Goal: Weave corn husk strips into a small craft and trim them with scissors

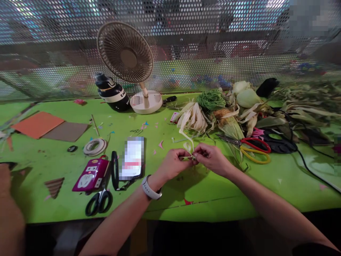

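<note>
Over the green tabletop [170, 202], my left hand [176, 163] and my right hand [213, 158] meet fingertip to fingertip. Both pinch a thin, pale strip of corn husk [188, 138], whose upper part curves up toward a fanned bundle of dried husks [193, 119]. My fingers hide part of the strip. Behind that bundle lies a tangle of green strands [211, 99]. Pale husk leaves [246, 96] are heaped to its right. Right of my right hand rest scissors [255, 151] with one red and one yellow handle. My left wrist wears a white band.
A fan [146, 101] and a black bottle [114, 94] stand at the back. To the left lie a phone [132, 156], a tape roll [95, 146], a purple packet [92, 174] and black-handled scissors [99, 202]. A cable [306, 163] crosses the right side. Another person's arm [10, 209] shows at left.
</note>
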Demonstrator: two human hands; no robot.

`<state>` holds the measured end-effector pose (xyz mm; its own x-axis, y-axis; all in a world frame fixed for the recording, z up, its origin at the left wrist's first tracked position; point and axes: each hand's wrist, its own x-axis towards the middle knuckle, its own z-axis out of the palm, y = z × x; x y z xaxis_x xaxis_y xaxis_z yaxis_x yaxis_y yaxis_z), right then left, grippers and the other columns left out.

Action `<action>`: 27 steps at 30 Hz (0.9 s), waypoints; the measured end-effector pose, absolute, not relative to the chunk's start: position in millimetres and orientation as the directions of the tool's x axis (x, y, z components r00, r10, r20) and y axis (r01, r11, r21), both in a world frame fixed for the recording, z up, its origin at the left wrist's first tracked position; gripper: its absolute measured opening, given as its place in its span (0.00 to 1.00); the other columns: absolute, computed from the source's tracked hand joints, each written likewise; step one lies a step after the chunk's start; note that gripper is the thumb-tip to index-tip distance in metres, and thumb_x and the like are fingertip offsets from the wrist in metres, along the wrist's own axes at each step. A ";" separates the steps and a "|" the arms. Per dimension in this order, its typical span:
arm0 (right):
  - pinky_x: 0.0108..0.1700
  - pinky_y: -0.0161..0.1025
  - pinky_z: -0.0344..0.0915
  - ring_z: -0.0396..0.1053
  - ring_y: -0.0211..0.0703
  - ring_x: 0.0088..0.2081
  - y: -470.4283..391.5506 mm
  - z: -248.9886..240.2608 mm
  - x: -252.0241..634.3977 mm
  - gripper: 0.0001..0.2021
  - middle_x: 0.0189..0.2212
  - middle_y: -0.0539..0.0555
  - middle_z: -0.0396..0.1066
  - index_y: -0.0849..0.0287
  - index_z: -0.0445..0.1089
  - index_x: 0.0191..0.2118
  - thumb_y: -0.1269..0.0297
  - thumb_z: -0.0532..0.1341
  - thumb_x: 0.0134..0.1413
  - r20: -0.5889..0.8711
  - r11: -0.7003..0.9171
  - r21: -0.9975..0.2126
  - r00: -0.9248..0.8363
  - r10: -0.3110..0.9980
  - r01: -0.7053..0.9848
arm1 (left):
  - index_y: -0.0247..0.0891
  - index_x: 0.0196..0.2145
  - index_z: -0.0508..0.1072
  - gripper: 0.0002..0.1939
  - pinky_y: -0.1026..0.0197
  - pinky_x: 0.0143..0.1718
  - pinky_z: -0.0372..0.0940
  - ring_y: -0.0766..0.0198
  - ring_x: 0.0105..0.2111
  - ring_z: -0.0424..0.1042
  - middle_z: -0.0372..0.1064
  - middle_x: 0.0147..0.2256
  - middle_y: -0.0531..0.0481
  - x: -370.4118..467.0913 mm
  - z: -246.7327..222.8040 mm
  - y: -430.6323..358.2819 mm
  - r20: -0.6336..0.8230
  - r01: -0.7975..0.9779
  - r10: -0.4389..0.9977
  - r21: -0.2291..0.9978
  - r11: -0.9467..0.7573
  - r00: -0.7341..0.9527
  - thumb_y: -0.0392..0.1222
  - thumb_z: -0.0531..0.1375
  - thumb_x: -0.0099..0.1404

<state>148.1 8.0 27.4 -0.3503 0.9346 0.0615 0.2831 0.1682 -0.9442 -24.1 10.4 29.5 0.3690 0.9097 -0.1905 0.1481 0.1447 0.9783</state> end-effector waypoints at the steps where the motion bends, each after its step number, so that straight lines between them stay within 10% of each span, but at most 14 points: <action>1: 0.25 0.32 0.60 0.65 0.35 0.23 8.5 27.8 148.1 0.04 0.22 0.47 0.66 0.58 0.64 0.29 0.66 0.57 0.54 0.059 0.151 -0.953 -0.329 0.943 0.262 | 0.33 0.27 0.75 0.13 0.67 0.24 0.51 0.72 0.22 0.57 0.66 0.24 0.54 -24.4 31.7 10.2 -0.172 0.155 0.913 0.980 0.122 0.370 0.44 0.69 0.46; 6: 0.24 0.32 0.56 0.59 0.34 0.23 9.1 26.4 147.5 0.06 0.22 0.46 0.63 0.57 0.64 0.31 0.62 0.57 0.56 0.126 0.185 -0.949 -0.232 0.965 0.255 | 0.37 0.25 0.76 0.11 0.65 0.28 0.57 0.66 0.27 0.62 0.68 0.25 0.51 -23.8 35.8 10.8 -0.099 0.067 0.950 0.994 0.083 0.296 0.47 0.60 0.57; 27: 0.25 0.33 0.58 0.60 0.34 0.25 10.7 20.3 144.6 0.09 0.24 0.48 0.62 0.58 0.63 0.33 0.57 0.57 0.57 0.159 0.181 -0.972 -0.152 0.976 0.148 | 0.37 0.27 0.78 0.13 0.68 0.21 0.51 0.75 0.19 0.56 0.66 0.20 0.55 -18.9 33.1 12.3 -0.321 -0.253 0.903 0.884 0.394 0.284 0.46 0.70 0.44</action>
